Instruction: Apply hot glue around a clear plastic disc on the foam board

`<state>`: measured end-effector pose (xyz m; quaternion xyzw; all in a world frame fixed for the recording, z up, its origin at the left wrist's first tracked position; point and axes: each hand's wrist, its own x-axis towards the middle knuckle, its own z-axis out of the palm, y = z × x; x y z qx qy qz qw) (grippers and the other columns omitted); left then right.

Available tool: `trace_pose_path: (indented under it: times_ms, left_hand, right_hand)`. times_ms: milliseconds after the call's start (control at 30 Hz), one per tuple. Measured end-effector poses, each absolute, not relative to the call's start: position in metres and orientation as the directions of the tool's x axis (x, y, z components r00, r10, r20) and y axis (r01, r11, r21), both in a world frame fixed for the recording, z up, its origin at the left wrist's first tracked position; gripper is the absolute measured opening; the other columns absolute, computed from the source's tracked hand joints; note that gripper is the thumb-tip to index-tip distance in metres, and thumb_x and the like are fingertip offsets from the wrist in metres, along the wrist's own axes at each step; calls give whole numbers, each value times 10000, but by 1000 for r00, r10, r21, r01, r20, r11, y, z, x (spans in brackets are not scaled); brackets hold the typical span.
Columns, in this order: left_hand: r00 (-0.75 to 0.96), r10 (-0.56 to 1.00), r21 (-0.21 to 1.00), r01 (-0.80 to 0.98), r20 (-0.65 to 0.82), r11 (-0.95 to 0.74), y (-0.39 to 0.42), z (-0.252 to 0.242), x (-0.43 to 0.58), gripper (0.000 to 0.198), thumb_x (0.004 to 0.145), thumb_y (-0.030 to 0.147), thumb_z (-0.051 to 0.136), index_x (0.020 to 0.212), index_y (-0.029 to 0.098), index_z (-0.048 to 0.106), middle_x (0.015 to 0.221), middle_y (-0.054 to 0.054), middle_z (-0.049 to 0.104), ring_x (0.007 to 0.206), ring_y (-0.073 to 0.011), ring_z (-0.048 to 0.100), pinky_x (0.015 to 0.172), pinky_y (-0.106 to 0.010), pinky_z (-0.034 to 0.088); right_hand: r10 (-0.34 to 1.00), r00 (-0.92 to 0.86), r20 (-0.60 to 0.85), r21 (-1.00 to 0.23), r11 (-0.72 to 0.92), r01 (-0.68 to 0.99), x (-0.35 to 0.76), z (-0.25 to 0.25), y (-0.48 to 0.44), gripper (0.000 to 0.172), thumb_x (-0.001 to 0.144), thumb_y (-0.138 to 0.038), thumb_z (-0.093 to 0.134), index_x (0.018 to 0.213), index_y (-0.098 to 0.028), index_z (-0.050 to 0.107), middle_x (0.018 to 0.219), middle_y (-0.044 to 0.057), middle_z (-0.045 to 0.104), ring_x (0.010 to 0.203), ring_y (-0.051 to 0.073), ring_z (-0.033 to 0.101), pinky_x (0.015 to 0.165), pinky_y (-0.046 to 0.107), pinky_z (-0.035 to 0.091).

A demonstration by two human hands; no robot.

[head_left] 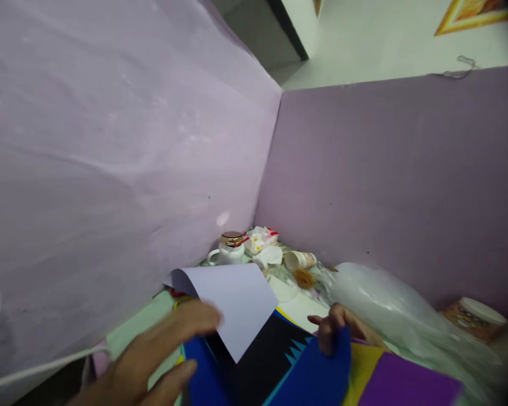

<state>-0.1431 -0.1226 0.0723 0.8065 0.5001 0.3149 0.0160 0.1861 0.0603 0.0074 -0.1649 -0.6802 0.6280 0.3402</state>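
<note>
Head view, only one: left hand (152,352) low left, fingers spread and flat, resting on or just over the blue sheet (317,372); contact too blurred to call, clamped on nothing that I can see

Right hand (342,327) at centre-right, fingers curled over the top edge of the same blue sheet, pinching it where it curls up

White paper (237,304) lies between the two hands, its far edge lifted, one corner pointing down toward the camera over a black sheet (262,361) with a jagged blue edge; left fingertips touch or nearly touch its left side

Blue sheet runs left to right across the bottom of frame, long axis roughly across the body; right hand is on its raised edge, left hand at its other end, so both are on it, right with the firmer hold

Yellow sheet (364,361) and purple sheet (406,386) sit just right of the blue one, under the right wrist

Back corner of the surface (144,321): white mug with gold lid (228,251), tipped paper cup (300,260), snack packet (260,239), clear plastic bag (376,299) to the right, all well away from the hands

Purple walls close it off behind
</note>
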Motion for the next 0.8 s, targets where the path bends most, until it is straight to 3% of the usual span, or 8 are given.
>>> trace_pose_path:
  times_ms: [33,133,233,333,433,567,667,800]
  left_hand:
    - [272,837,327,829,474,-454,-111,72,-152,527,828,110,425,1303,334,377,1270,-42,505,1158,-262,448,917,-437,426]
    - [248,882,29,959,401,-282,-73,55,-164,764,678,-52,446,1329,334,342,1400,-60,364,1273,-333,291,987,-577,271]
    - [280,858,-96,959,430,-265,-40,28,-160,798,587,-104,442,1274,303,443,1400,-83,368,1286,-364,260,988,-625,191]
    - [262,829,-15,956,494,-293,-28,18,-153,622,638,-50,417,1188,210,546,1264,-104,536,1219,-340,388,991,-623,183]
    - [161,848,211,929,506,-302,-39,37,-144,485,721,26,399,1160,151,562,1102,-108,645,1077,-277,533,1020,-558,219]
    - [295,914,486,778,278,-398,-69,74,-133,407,841,178,383,1216,277,508,1231,-31,573,1128,-213,511,1001,-413,347]
    - [583,806,521,659,102,-542,-83,81,-128,694,704,85,499,1331,336,340,1380,-2,404,1243,-243,389,1040,-425,295]
    - [637,770,367,707,41,-605,-72,59,-121,924,525,-4,488,1370,293,260,1442,-60,287,1292,-310,281,1047,-526,219]
  right_hand:
    - [641,-724,255,-967,160,-199,188,9,58,354,785,-607,416,699,-272,488,547,-25,654,531,184,619,980,487,271]
    - [601,-750,276,-960,210,-185,192,16,53,334,790,-577,449,899,-282,562,633,-10,685,598,189,628,1009,476,232]
    - [527,-787,321,-938,289,-190,193,23,51,342,746,-560,533,822,-257,674,699,29,693,677,197,622,1014,431,248]
    - [478,-797,370,-913,346,-217,195,24,55,305,756,-526,536,768,-282,719,723,33,677,722,190,606,983,395,304]
    - [466,-792,395,-901,365,-235,200,21,62,299,720,-543,553,789,-307,722,847,54,653,778,209,600,879,383,406]
    - [473,-786,399,-897,380,-227,204,19,71,219,706,-467,606,772,-295,724,948,87,625,886,258,585,810,394,444]
    - [474,-776,415,-893,377,-247,201,21,69,192,716,-437,618,789,-295,726,920,78,626,870,256,589,799,389,445]
    - [525,-720,454,-887,346,-307,189,22,58,274,770,-503,524,817,-313,716,924,58,605,850,236,581,755,358,453]
